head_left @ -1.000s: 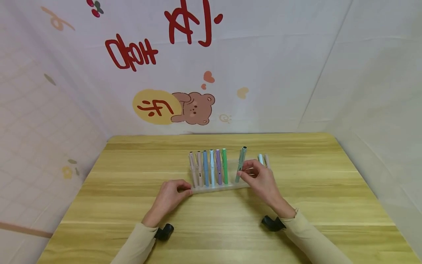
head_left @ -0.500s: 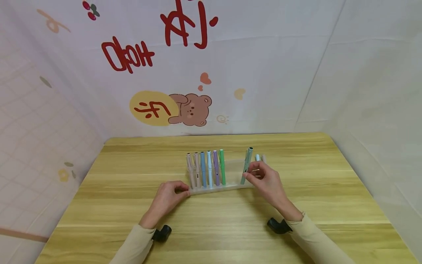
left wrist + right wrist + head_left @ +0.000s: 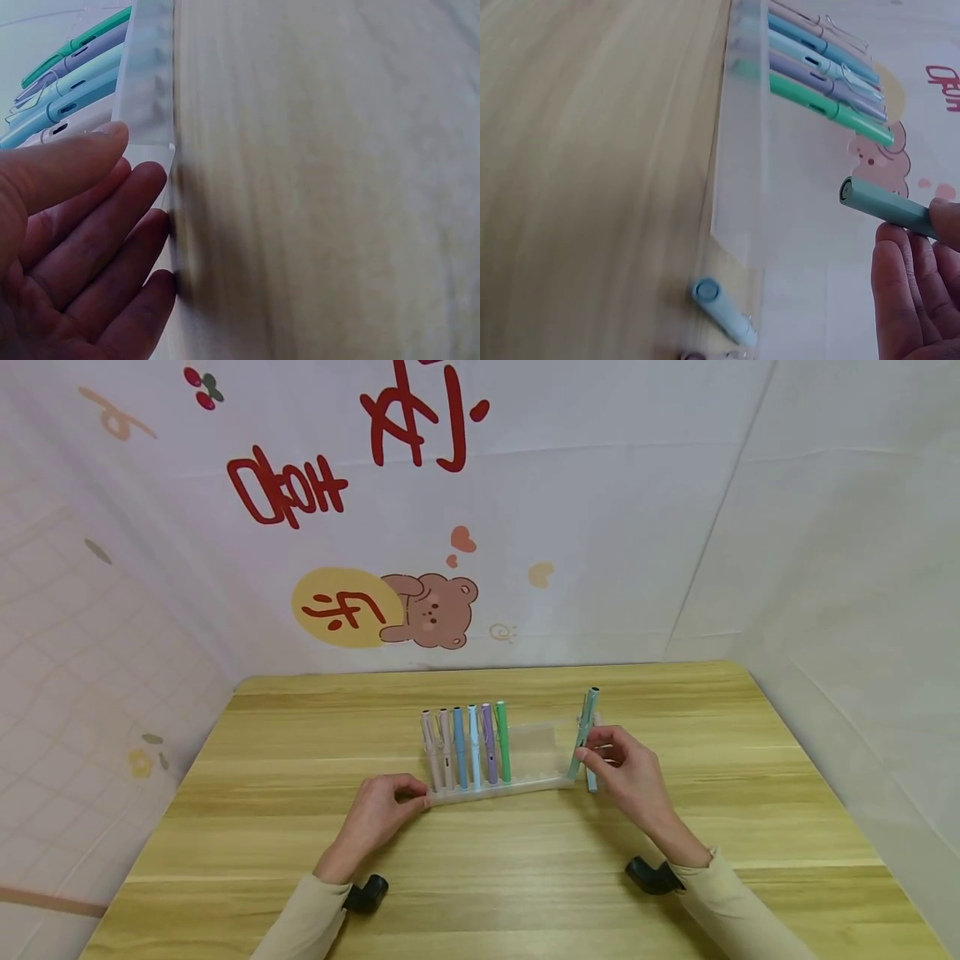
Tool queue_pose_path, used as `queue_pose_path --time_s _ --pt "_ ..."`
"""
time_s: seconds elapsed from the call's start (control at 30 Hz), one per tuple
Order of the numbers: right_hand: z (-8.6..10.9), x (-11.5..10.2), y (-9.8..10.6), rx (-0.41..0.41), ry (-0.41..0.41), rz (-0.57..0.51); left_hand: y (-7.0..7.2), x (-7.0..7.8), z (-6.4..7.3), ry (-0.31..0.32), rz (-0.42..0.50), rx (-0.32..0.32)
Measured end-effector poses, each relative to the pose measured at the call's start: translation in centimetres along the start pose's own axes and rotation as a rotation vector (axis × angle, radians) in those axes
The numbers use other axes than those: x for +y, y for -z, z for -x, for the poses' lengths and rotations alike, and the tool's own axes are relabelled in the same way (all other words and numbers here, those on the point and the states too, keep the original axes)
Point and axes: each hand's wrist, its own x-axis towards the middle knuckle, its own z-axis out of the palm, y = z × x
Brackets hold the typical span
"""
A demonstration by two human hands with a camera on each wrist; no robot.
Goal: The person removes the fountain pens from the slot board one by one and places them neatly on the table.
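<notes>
A clear pen stand (image 3: 517,786) holds several upright capped pens (image 3: 474,747) along its left part, from pale pink through blue and purple to green (image 3: 503,742). My left hand (image 3: 382,808) is at the stand's left end, thumb and forefinger on its front corner; the left wrist view shows that thumb (image 3: 79,161) over the corner. My right hand (image 3: 626,777) pinches a grey-green pen (image 3: 584,732) between thumb and fingers. It stands nearly upright, tilted a little, near the stand's right end. In the right wrist view the pen's lower end (image 3: 881,202) is apart from the stand.
Beyond the stand's right end is a light blue pen (image 3: 724,311) on the wooden table (image 3: 480,877), partly behind my right hand in the head view. Another pen end (image 3: 694,355) shows beside it. A printed cloth wall (image 3: 600,527) rises behind the table.
My right hand has carried the grey-green pen rightward along the stand, from over its right part to its right end. My left hand stays at the left corner.
</notes>
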Motion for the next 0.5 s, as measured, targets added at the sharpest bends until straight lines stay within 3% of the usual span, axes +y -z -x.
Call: queue_pose_path --time_s 0.5 --pt "0.1 1.2 2.1 0.031 -0.011 0.030 0.1 0.0 -0.1 0.010 -0.002 -0.007"
